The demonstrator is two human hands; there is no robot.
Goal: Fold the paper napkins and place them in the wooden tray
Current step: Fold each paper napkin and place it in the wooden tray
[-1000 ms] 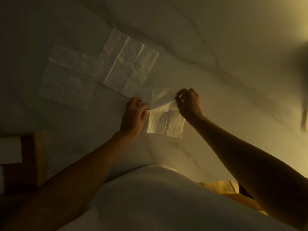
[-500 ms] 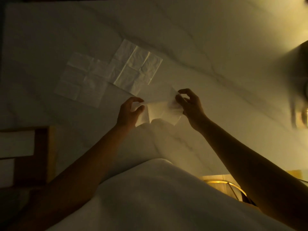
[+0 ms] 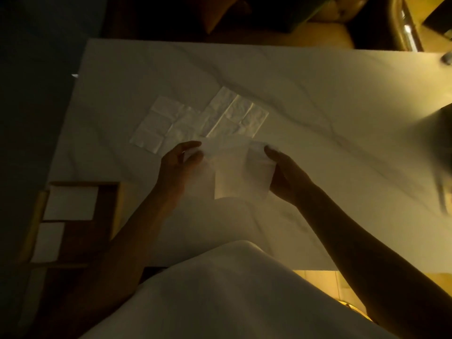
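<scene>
A white paper napkin (image 3: 234,170) hangs partly folded above the marble table, held between both hands. My left hand (image 3: 179,165) pinches its upper left corner. My right hand (image 3: 285,172) grips its right edge. Two unfolded napkins lie flat on the table beyond the hands, one to the left (image 3: 161,127) and one to the right (image 3: 237,113), overlapping slightly. The wooden tray (image 3: 107,216) sits at the table's near left corner with two folded napkins in it, a larger one (image 3: 71,206) and a smaller one (image 3: 47,242).
The white marble table (image 3: 330,113) stretches to the right under warm light. Its left edge runs close to the tray. A chair and dark furniture stand beyond the far edge. My white garment (image 3: 220,294) fills the lower view.
The napkin has been lifted off the table and now hangs between both hands. The head has pulled back, so the tray and the table's far edge come into view.
</scene>
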